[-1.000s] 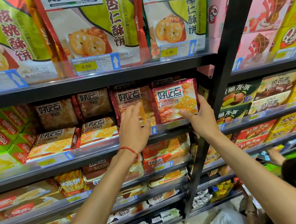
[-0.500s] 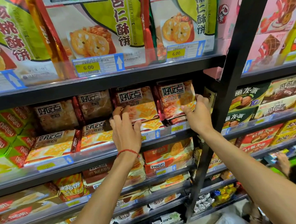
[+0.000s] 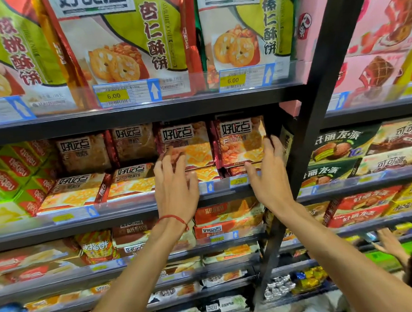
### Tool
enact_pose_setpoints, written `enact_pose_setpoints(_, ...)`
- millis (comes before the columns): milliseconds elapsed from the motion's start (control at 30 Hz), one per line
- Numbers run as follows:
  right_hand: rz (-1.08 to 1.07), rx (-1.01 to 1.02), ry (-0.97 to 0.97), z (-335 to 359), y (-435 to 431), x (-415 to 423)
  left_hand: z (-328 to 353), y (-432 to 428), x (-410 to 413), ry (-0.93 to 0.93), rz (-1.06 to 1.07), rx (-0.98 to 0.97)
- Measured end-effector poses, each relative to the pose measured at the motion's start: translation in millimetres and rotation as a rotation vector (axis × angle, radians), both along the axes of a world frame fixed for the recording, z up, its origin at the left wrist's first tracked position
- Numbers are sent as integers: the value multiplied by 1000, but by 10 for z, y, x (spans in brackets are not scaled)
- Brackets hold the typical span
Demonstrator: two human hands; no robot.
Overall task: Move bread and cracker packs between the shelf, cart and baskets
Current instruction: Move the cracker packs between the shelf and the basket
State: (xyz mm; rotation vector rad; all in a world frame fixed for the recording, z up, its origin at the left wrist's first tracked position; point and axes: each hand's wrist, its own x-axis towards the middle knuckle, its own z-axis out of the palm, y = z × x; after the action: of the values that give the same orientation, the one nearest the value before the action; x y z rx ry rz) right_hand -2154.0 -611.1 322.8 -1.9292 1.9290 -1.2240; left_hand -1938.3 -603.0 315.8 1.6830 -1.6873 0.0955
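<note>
The shelf (image 3: 133,112) fills my feed, and its black upright post (image 3: 318,104) rises on the right. High up and left of the post stand large cookie bags (image 3: 123,39). One tier lower, the cracker pack (image 3: 240,141) stands upright just beside the post on its left. A second cracker pack (image 3: 189,142) stands one place farther from the post, touching the first. My right hand (image 3: 272,178) grips the first pack, with fingers curled round the edge nearest the post and the thumb at its bottom edge. My left hand (image 3: 175,184), farther left of the post, is spread, its nearly straight fingers resting on the second pack's lower corner and gripping nothing. A red string bracelet (image 3: 173,219) circles that wrist. A small yellow price tag (image 3: 239,180) sits on the rail left of the post, between my hands.
</note>
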Motion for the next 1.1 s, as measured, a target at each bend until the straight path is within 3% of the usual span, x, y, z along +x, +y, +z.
enact_pose_setpoints(300, 413, -171, 573, -107, 505, -10, -55, 802, 105, -421, 5, 41)
enact_pose_setpoints(567, 658, -234, 702, -295, 962, 567, -408, 1930, 584, -585, 209, 251)
enact_pose_setpoints(733, 843, -246, 781, -375, 1306, 1274, -585, 2744, 951, -552, 380, 367)
enact_pose_setpoints(1100, 1255, -330, 748, -660, 2553, 3413, -873, 4527, 2241, -384, 769, 601)
